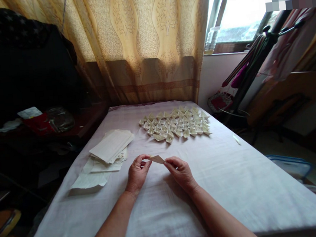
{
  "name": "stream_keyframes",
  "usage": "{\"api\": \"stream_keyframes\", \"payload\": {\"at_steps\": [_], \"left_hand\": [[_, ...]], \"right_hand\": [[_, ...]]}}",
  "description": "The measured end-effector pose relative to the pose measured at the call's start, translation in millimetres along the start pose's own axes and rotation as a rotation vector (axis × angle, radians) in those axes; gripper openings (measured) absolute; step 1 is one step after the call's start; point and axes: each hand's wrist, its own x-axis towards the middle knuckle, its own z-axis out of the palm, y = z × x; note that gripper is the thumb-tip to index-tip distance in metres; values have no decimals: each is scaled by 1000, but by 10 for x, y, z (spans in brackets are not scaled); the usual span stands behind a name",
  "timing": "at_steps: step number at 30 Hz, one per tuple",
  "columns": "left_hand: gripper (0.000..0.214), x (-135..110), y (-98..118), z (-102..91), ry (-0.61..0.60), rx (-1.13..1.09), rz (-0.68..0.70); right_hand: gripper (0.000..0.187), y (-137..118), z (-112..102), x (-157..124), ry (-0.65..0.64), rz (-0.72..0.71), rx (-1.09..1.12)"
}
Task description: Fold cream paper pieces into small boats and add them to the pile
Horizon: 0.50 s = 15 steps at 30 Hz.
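1. Hold the paper [157, 159] as now: pinched at its left tip between thumb and forefinger of the left hand [137, 172], and at its right tip between thumb and forefinger of the right hand [180, 171].
2. Place of the paper: lifted just above the cloth [237, 185], between the two hands, at mid-table, well short of the folded pieces [177, 126].
3. Leave the other fingers curled loosely inward, as seen, clear of the paper and not spread.
4. Pinch lightly and only at the very tips; probably thin stock, easy to crumple or tear under a hard pull.
5. Line up edges before pressing any crease, with the flat face turned up for a check by eye.
6. Press creases between fingertip pads, or lay flat on the cloth for a firmer run.
7. Work over the bare stretch of cloth in front, away from the stack [112, 147] at left and the loose sheet [87, 181] beside it.
8. Move gently near the folded pieces: small, packed closely in rows, likely easy to scatter with a careless wrist.
9. Mind the scrap [236, 139] lying alone at right, well apart from the piece in hand.
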Motion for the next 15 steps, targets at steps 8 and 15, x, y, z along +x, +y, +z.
{"api": "stream_keyframes", "payload": {"at_steps": [8, 15], "left_hand": [[21, -1, 37, -18, -10, 5, -20], [39, -4, 48, -10, -118, -56, -141]], "right_hand": [[17, 21, -6, -3, -2, -18, -1], [17, 54, -8, -1, 26, -5, -17]]}}
